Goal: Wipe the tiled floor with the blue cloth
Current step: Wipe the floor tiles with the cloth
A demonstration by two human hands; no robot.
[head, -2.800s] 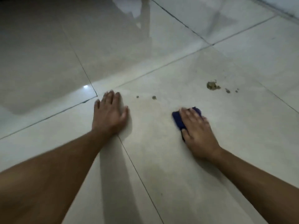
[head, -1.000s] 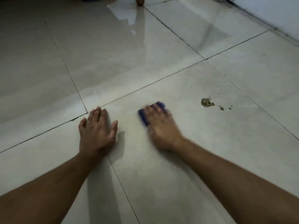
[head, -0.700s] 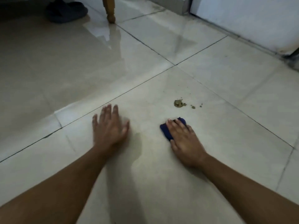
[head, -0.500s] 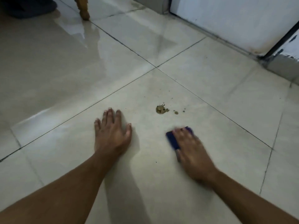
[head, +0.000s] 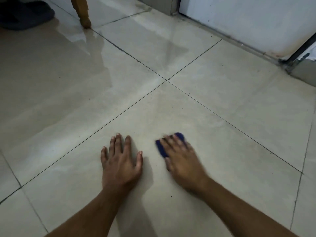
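Observation:
My right hand point(head: 182, 161) presses flat on the blue cloth point(head: 161, 147), which lies on the pale tiled floor point(head: 222, 93). Only the cloth's left edge and far corner show past my fingers; the hand is blurred. My left hand point(head: 120, 161) rests flat on the same tile, fingers spread, a short gap to the left of the cloth, holding nothing. No brown dirt spot shows on the tile around the cloth.
A wooden furniture leg point(head: 82, 12) stands at the top left, with a dark slipper point(head: 25, 14) beside it. A white wall point(head: 248, 17) with a grimy base runs along the upper right, ending at a dark door frame point(head: 302, 48).
My right hand with the cloth has slid forward and left over the brown dirt spot, which no longer shows. The view has tilted up, showing more wall and the furniture leg.

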